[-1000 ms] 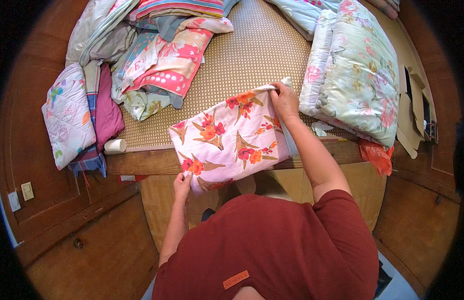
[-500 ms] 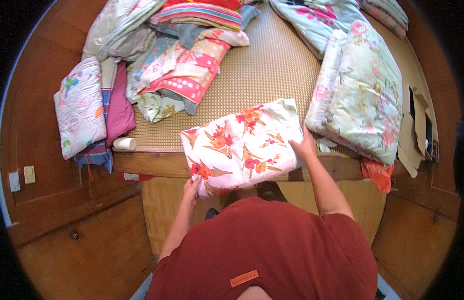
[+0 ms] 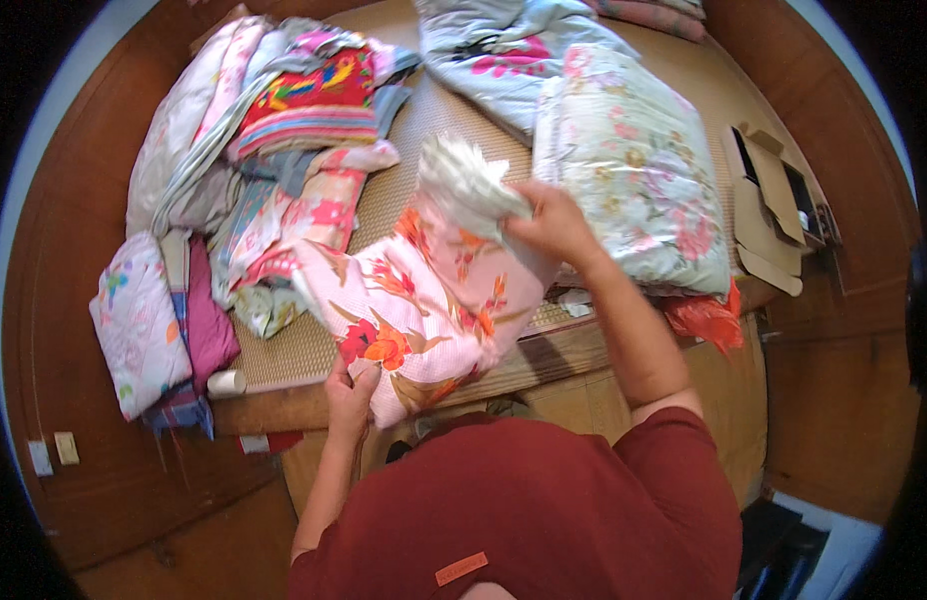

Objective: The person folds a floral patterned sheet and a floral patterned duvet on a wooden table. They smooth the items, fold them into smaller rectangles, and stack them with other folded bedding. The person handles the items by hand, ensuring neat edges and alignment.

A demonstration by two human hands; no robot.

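Note:
A pink floral cloth (image 3: 424,300) with red and orange flowers hangs between my two hands, above the near edge of the woven mat. My left hand (image 3: 352,395) pinches its lower left corner, thumb on top. My right hand (image 3: 556,222) grips a bunched pale edge of the same cloth, raised to the right and blurred by motion. The cloth sags in the middle between the hands. Just right of my right hand lies a thick folded floral quilt (image 3: 644,170).
Folded bedding, with a red striped textile (image 3: 309,105) on it, is piled at the left. A white quilted piece (image 3: 139,325) and a paper roll (image 3: 227,383) lie at the near left. An opened cardboard box (image 3: 769,215) and red plastic bag (image 3: 709,318) are at the right; a blue blanket (image 3: 504,60) lies behind.
My right hand has lifted its edge of the cloth up and away, so the flat folded cloth now sags and bunches. My left hand still holds its corner. The view has shifted.

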